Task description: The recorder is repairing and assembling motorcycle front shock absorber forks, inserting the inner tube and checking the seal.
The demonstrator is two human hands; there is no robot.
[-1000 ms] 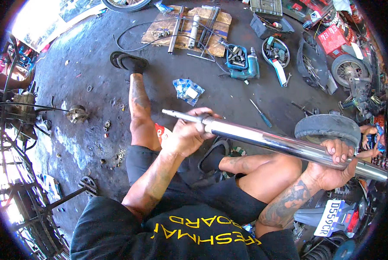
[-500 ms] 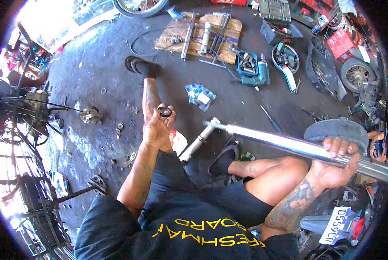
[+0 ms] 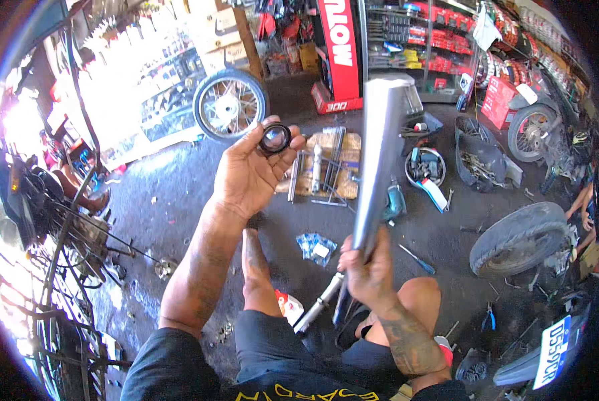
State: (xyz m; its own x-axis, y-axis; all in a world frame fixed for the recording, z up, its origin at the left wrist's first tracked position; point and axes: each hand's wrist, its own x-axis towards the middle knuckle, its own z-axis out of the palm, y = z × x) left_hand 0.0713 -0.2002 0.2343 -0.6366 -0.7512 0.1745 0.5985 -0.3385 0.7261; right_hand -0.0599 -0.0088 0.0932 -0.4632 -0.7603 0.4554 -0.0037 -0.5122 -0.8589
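Left hand holds ring, seemingly clear of tube.

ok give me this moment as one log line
left hand: holding black ring | right hand: gripping metal tube | ring and tube: apart | floor: blue packet, screwdriver

The long, shiny silver metal tube is blurred and partly hidden by the bare right hand; the near edge cuts off the black cloth shirt; small dark metal pieces at far right are indistinct
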